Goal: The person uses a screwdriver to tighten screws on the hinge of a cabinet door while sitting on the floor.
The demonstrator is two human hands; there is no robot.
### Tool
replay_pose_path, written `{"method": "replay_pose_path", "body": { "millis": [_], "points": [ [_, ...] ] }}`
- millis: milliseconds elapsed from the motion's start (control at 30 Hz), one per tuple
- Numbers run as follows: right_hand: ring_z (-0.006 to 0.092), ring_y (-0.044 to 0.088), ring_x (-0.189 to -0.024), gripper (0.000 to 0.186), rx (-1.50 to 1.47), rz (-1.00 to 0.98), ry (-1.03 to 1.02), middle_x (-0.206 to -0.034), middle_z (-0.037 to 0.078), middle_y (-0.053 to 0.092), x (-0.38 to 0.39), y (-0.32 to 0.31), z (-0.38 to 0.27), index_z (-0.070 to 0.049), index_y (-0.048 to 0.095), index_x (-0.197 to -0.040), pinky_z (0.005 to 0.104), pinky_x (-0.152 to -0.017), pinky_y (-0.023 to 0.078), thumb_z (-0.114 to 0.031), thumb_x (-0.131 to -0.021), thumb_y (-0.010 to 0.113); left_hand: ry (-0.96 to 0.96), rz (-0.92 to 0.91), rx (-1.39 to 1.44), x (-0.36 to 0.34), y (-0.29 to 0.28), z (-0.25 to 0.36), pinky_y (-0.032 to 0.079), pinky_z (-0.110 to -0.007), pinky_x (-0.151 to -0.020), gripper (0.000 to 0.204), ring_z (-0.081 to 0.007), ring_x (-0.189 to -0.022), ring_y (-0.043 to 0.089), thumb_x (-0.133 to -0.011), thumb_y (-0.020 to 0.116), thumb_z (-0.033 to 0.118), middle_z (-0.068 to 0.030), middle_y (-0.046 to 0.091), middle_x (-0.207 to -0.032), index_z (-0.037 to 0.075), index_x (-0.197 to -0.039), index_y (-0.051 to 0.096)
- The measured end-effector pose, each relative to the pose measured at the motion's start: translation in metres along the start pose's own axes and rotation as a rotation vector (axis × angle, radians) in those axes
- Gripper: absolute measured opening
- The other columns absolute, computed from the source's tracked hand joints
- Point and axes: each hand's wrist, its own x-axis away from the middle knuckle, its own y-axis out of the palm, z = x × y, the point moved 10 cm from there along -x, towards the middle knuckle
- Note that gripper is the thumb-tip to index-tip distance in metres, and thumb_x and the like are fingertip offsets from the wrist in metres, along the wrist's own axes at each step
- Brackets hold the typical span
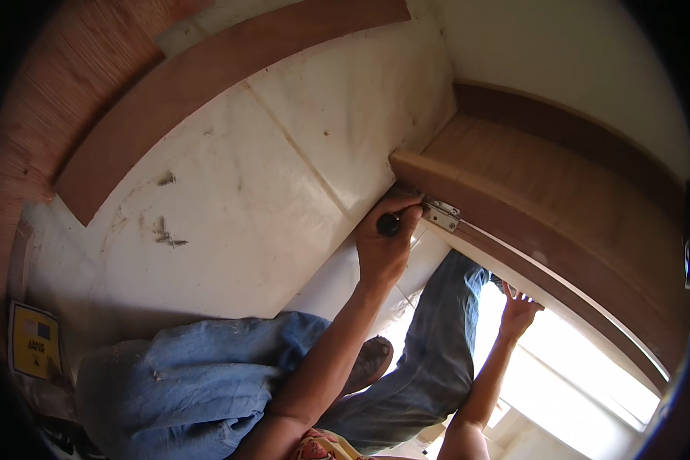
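Note:
My left hand (391,238) is closed around a tool with a round black handle (389,224), which looks like a screwdriver; its shaft is hidden by the fingers. This hand is right beside a metal hinge (441,215) that joins a brown wooden cabinet frame (498,201) to a door panel (506,264). Screw heads show on the hinge plate. Farther right, my right hand (520,310) grips the lower edge of the door panel, with its fingertips partly hidden and washed out by bright light.
Several loose screws (165,232) lie on the pale tiled floor (284,199) to the left. A brown wooden strip (207,100) rests at the far left. A yellow packet (35,340) stands near the left rim. My legs in jeans (199,376) are folded below.

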Motion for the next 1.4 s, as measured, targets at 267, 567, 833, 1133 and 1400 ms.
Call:
{"method": "replay_pose_path", "body": {
  "millis": [267, 567, 833, 1133, 1400],
  "points": [
    [0.0314, 0.048, -0.135, 0.064, -0.018, -0.101, 0.012, -0.143, 0.013, 0.053, 0.0, 0.009, 0.001, -0.034, 0.023, -0.16, 0.0658, -0.109, 0.042, -0.051, -0.104, 0.047, 0.056, 0.024, -0.1, 0.005, -0.008, -0.006, 0.051, -0.022, -0.077, 0.018, -0.0097, -0.081, 0.063, -0.09, 0.078, 0.008, -0.0021, 0.067, -0.09, 0.0, -0.106, 0.073],
    [0.03, 0.053, -0.129, 0.044, -0.016, -0.111, 0.01, -0.138, 0.015, 0.055, 0.003, 0.025, -0.001, -0.011, 0.049, -0.142, 0.0555, -0.108, 0.047, -0.036, -0.105, 0.05, 0.008, 0.039, -0.138, 0.004, -0.013, -0.011, 0.054, -0.024, -0.08, 0.02, -0.0097, -0.082, 0.062, -0.093, 0.076, 0.01, -0.0022, 0.065, -0.093, 0.0, -0.11, 0.07],
    [0.0275, 0.052, -0.132, 0.055, -0.004, -0.204, -0.019, -0.144, 0.012, 0.053, 0.002, 0.016, -0.003, -0.009, 0.047, -0.146, 0.0478, -0.112, 0.045, -0.036, -0.1, 0.06, 0.045, 0.036, -0.123, 0.008, -0.014, -0.011, 0.048, -0.023, -0.074, 0.015, -0.0086, -0.08, 0.059, -0.091, 0.078, 0.01, -0.001, 0.066, -0.089, 0.002, -0.101, 0.071],
    [0.0292, 0.039, -0.144, 0.071, 0.085, -0.135, -0.026, -0.154, 0.012, 0.043, -0.012, -0.021, 0.002, -0.018, 0.036, -0.155, 0.0677, -0.11, 0.04, -0.059, -0.1, 0.05, 0.037, 0.081, -0.088, 0.008, -0.016, -0.013, 0.043, -0.022, -0.069, 0.011, -0.0058, -0.075, 0.053, -0.089, 0.079, 0.006, 0.0027, 0.064, -0.084, 0.004, -0.098, 0.073],
    [0.0278, 0.04, -0.143, 0.063, 0.103, -0.15, -0.02, -0.151, 0.009, 0.047, -0.013, -0.012, 0.002, -0.018, 0.041, -0.152, 0.0683, -0.109, 0.041, -0.055, -0.101, 0.052, 0.108, 0.051, -0.143, 0.006, -0.015, -0.003, 0.039, -0.022, -0.065, 0.007, -0.0047, -0.07, 0.045, -0.091, 0.077, 0.006, 0.0054, 0.061, -0.083, 0.005, -0.097, 0.075]
  ]
}}
